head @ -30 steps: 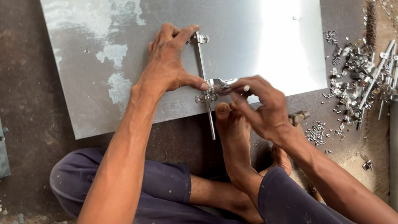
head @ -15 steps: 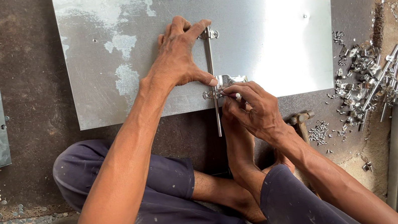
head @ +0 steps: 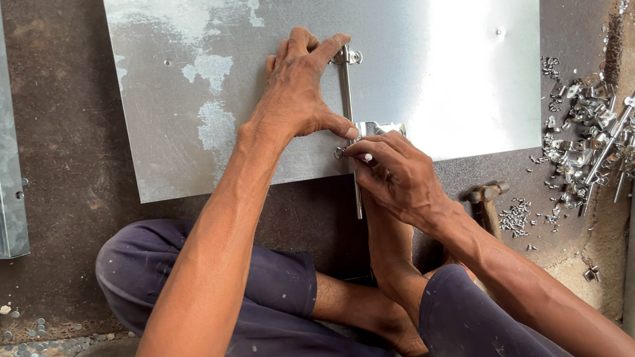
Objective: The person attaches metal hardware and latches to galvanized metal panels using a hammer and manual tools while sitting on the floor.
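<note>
A slim metal rod (head: 349,130) lay upright across the lower edge of a galvanised sheet (head: 438,42) on the floor. The left hand (head: 299,92) pressed flat beside it, fingers spread. The right hand (head: 398,177) had fingers pinched on a small bracket (head: 376,128). A hammer (head: 485,202) lay near.

A hammer (head: 485,202) lies near scattered metal fittings (head: 610,130).
</note>
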